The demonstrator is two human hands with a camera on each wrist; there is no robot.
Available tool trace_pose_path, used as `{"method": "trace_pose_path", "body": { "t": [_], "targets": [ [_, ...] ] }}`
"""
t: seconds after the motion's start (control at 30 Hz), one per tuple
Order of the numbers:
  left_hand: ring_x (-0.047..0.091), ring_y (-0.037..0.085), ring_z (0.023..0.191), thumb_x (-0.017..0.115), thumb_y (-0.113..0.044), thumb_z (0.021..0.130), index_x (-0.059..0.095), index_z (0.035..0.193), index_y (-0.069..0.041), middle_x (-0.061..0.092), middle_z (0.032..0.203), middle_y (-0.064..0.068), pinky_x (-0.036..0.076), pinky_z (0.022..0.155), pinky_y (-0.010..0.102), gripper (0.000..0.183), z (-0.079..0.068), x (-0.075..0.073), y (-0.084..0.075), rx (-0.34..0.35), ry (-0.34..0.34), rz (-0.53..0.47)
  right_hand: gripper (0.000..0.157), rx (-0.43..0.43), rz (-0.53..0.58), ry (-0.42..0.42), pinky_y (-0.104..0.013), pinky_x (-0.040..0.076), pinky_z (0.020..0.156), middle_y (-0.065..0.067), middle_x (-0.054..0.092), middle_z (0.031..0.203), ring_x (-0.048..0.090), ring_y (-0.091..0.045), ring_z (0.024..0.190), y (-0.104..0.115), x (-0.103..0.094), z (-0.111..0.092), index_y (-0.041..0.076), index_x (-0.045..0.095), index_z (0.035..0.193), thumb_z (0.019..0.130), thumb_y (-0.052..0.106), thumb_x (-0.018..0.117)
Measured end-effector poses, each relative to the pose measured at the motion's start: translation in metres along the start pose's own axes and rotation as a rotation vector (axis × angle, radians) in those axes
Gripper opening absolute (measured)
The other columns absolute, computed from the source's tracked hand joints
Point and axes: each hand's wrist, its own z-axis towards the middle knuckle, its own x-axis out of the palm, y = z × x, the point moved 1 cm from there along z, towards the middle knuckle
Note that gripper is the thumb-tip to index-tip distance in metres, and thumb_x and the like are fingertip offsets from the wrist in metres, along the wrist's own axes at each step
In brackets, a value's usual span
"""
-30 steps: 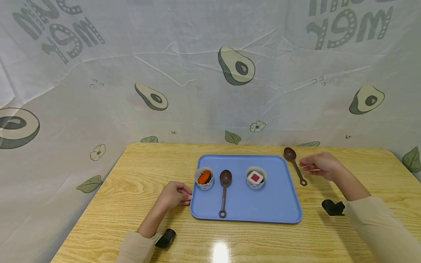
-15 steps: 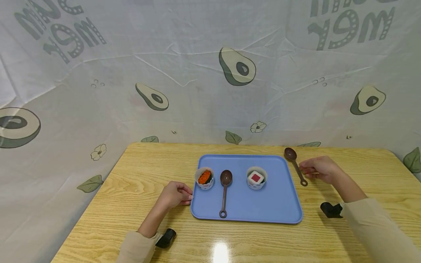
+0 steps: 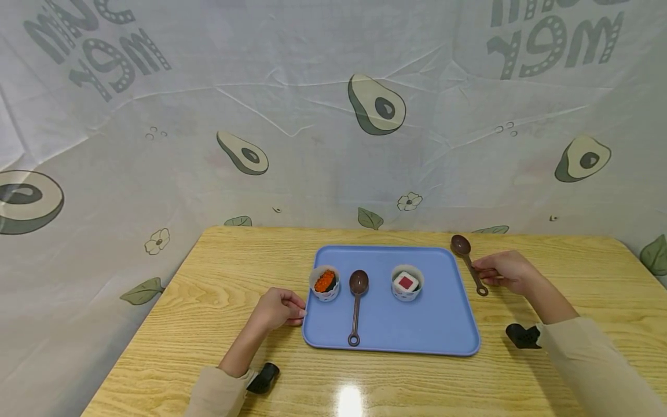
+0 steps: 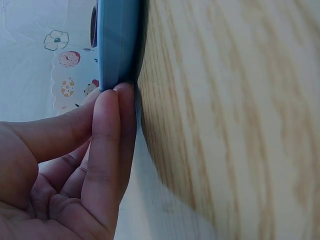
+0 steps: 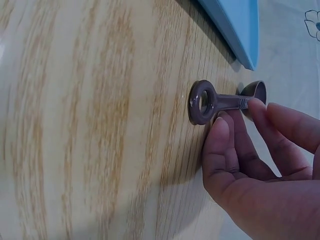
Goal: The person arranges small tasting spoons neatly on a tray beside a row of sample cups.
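My left hand (image 3: 278, 307) pinches the left rim of the blue tray (image 3: 438, 333), with fingertips bunched at its edge (image 4: 117, 60). On the right, my right hand (image 3: 508, 271) has its fingertips at the handle of a brown spoon (image 3: 461, 245), which lies on the table just outside the tray. The right wrist view shows fingers (image 5: 220, 135) on both sides of that handle, near its ring end (image 5: 200, 102). A second brown spoon (image 3: 356, 307) lies inside the tray, bowl toward the back.
Two paper cups stand in the tray: one (image 3: 325, 294) holds orange-topped sushi (image 3: 326, 281) at the left, the other (image 3: 405, 295) a white piece (image 3: 406, 281) with a red centre. Behind the wooden table (image 3: 250, 249) hangs a printed cloth (image 3: 312, 191).
My right hand has come slightly down and left, and its fingers have drawn in at the spoon's handle. The left hand stays at the tray's rim.
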Motion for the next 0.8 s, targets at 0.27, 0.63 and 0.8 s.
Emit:
{"method": "trace_pose_path", "body": {
  "t": [0.27, 0.63, 0.8],
  "targets": [
    [0.06, 0.016, 0.056, 0.063, 0.014, 0.077, 0.063, 0.082, 0.01, 0.057, 0.065, 0.012, 0.057, 0.057, 0.031, 0.006, 0.0007, 0.001, 0.0012, 0.0, -0.009, 0.009, 0.029, -0.004, -0.033, -0.018, -0.025, 0.054, 0.069, -0.001, 0.064, 0.081, 0.059, -0.014, 0.073, 0.0003, 0.0028, -0.0014, -0.015, 0.057, 0.11, 0.092, 0.007, 0.05],
    [0.059, 0.016, 0.055, 0.064, 0.014, 0.077, 0.062, 0.082, 0.01, 0.057, 0.065, 0.012, 0.056, 0.056, 0.03, 0.007, 0.0007, 0.0011, 0.0009, -0.005, -0.009, 0.013, 0.029, -0.002, -0.004, -0.011, -0.024, 0.054, 0.066, -0.002, 0.065, 0.079, 0.059, -0.013, 0.07, -0.0012, 0.0021, -0.0007, -0.019, 0.053, 0.111, 0.092, 0.003, 0.049],
    [0.06, 0.016, 0.055, 0.064, 0.014, 0.076, 0.061, 0.082, 0.012, 0.057, 0.064, 0.011, 0.057, 0.057, 0.03, 0.006, 0.0011, 0.0004, 0.0009, 0.002, -0.001, -0.002, 0.028, -0.008, 0.022, 0.008, -0.023, 0.054, 0.064, -0.004, 0.065, 0.079, 0.06, -0.011, 0.067, -0.0007, 0.0009, -0.0023, -0.019, 0.054, 0.11, 0.092, 0.001, 0.049]
  ]
}}
